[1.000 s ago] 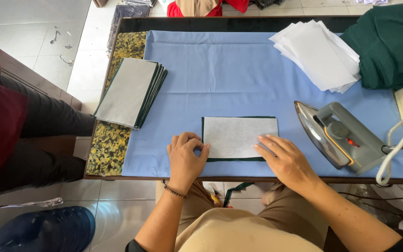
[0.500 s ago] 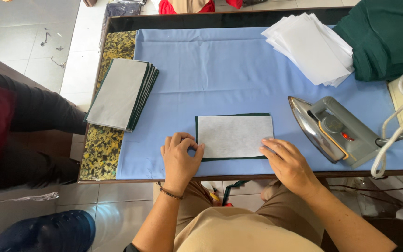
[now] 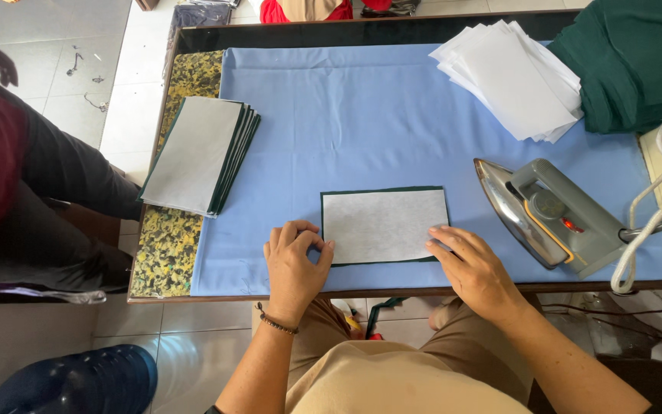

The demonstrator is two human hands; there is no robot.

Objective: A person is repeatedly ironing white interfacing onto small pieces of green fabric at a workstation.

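Fabric piece point(image 3: 385, 226): dark green rectangle with a white interfacing layer on top, green showing as a thin border. Lies flat on the blue cloth cover point(image 3: 362, 115) of the table, near the front edge, centre.

Left hand point(image 3: 294, 264): fingers curled, fingertips pinching at the piece's lower-left corner. Right hand point(image 3: 473, 264): open, fingers spread, resting palm-down on the lower-right corner.

Iron point(image 3: 549, 215): grey, lying on its side just right of the right hand, soleplate facing the piece, white cord point(image 3: 645, 230) looping off the right edge.

Stack of finished pieces point(image 3: 197, 153): white-faced, green edges, on the left, overhanging the blue cloth onto the yellow patterned table surface point(image 3: 162, 253).
Loose white sheets point(image 3: 515, 77): fanned pile, far right. Folded green fabric point(image 3: 637, 61) beside it in the far right corner.

Open cover: broad bare blue area behind the piece, between stack and sheets. Front edge close under both wrists.

Floor: pale tiles point(image 3: 40, 92). Another person point(image 3: 17, 176) in dark clothes stands at the table's left side.
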